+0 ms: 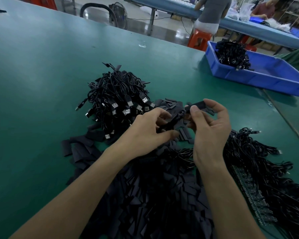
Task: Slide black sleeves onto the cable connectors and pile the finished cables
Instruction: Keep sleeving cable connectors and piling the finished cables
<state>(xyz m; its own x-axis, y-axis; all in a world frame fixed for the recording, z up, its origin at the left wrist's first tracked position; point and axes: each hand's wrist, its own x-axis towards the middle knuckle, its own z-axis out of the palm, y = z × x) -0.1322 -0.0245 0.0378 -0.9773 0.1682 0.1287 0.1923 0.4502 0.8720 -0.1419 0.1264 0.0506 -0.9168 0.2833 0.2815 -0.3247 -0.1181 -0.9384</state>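
Note:
My right hand (pixel 209 128) pinches a black sleeve (pixel 198 105) between thumb and fingers above the table. My left hand (pixel 148 130) grips a black cable end (pixel 173 120) that points up toward that sleeve; whether the connector is inside the sleeve is hidden by my fingers. Behind my hands lies a pile of black cables (pixel 117 94) with bare silver USB plugs. Loose flat black sleeves (pixel 145 192) cover the table under my forearms. Another heap of black cables (pixel 259 161) lies at the right.
A blue plastic bin (pixel 269 78) with black cables in it stands at the back right on the green table (pixel 41 83). Across an aisle, people work at a blue bench (pixel 179 7); one sits on an orange stool (pixel 198 39).

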